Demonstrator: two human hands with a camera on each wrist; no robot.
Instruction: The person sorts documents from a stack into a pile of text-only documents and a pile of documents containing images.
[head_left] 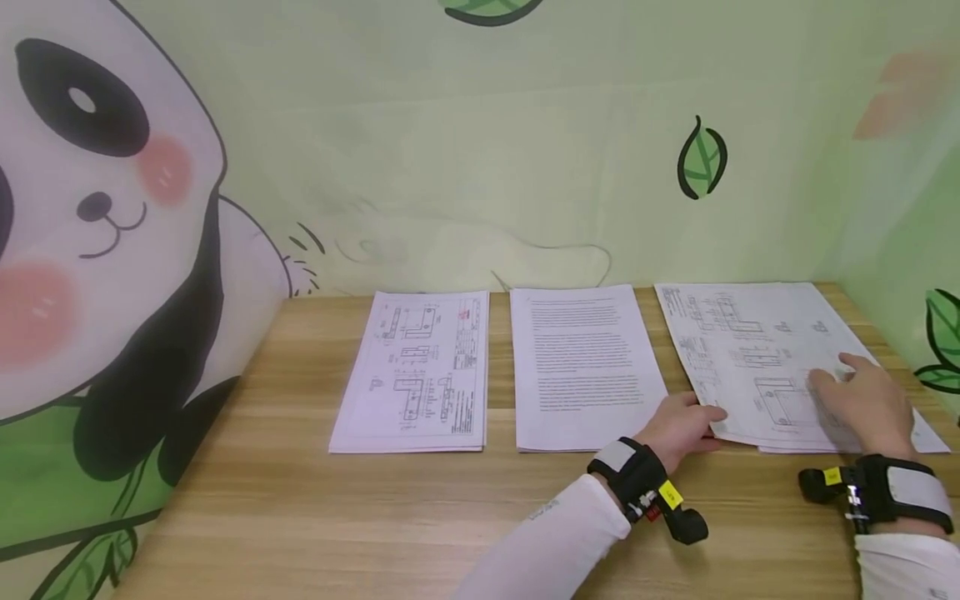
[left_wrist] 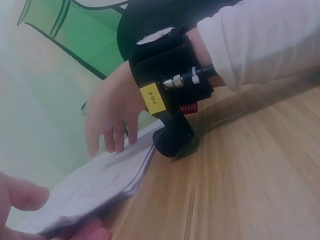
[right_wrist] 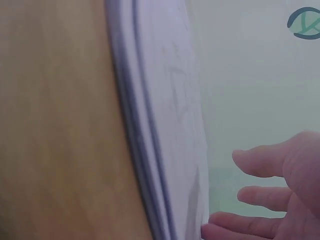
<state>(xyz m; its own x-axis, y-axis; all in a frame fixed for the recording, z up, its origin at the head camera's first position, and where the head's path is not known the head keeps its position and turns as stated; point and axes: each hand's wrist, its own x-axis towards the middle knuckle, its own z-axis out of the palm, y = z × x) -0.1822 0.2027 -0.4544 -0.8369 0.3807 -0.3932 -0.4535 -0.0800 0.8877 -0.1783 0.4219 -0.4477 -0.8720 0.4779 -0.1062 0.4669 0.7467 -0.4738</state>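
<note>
On the right of the table lies a stack of drawing sheets (head_left: pixel 720 367), its top sheet printed with part drawings and set askew over the papers beneath. My left hand (head_left: pixel 678 429) is at the near left corner of this top sheet, the thumb above and the fingers (left_wrist: pixel 90 231) under the edge, pinching it. That corner is slightly raised. Over the right part of the same stack is my right hand (head_left: pixel 870 404), its fingers extended and spread. In the right wrist view, the fingertips (right_wrist: pixel 212 230) reach the sheet's surface, gripping nothing.
A stack of text pages (head_left: pixel 585 367) lies in the middle, just left of my left hand. Farther left is another stack of drawings (head_left: pixel 412 375). All lie on a wooden table (head_left: pixel 300 508) against a green wall cloth (head_left: pixel 525 167) with a printed panda (head_left: pixel 112 208).
</note>
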